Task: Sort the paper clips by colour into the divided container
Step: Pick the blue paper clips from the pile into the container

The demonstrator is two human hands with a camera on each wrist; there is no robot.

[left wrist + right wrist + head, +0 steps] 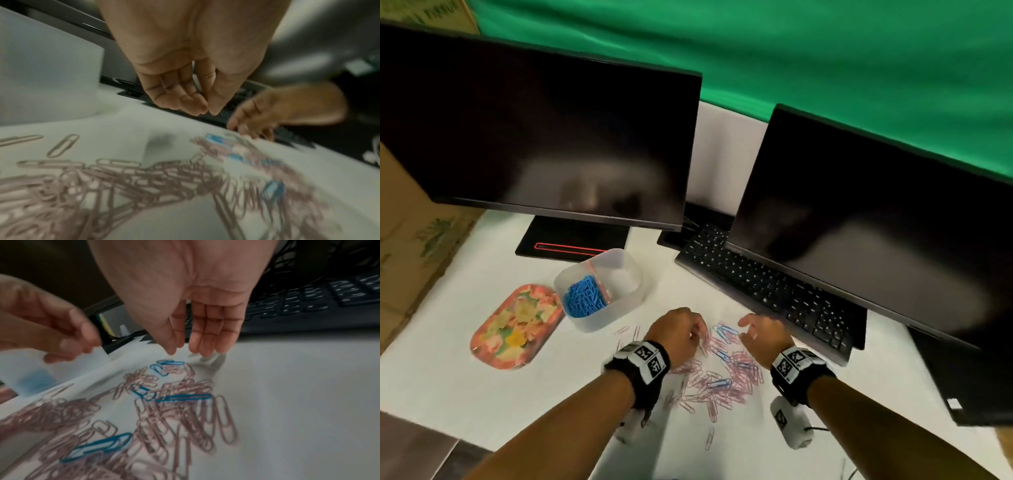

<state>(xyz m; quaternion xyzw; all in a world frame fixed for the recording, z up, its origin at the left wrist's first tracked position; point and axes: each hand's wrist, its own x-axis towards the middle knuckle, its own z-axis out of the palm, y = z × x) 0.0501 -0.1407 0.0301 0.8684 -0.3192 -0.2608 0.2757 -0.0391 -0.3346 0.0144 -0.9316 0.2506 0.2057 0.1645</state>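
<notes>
A loose pile of pink paper clips (722, 377) (123, 178) (185, 415) lies on the white table, with a few blue clips (726, 330) (185, 397) (273, 188) mixed in. The clear divided container (602, 317) stands at the back left; its left compartment holds blue clips (583, 294), and its right one looks empty. My left hand (681, 329) (207, 108) hovers over the pile's left side, thumb tip against curled fingertips, with no clip visible between them. My right hand (756, 329) (187, 352) hangs just above the farthest blue clips (170, 364), fingers straight and holding nothing.
A black keyboard (756, 281) lies right behind the pile, under the right monitor (876, 222). The left monitor (534, 137) stands behind the container. A floral tray (517, 325) sits left of the container. Cardboard boxes (410, 240) border the table's left edge.
</notes>
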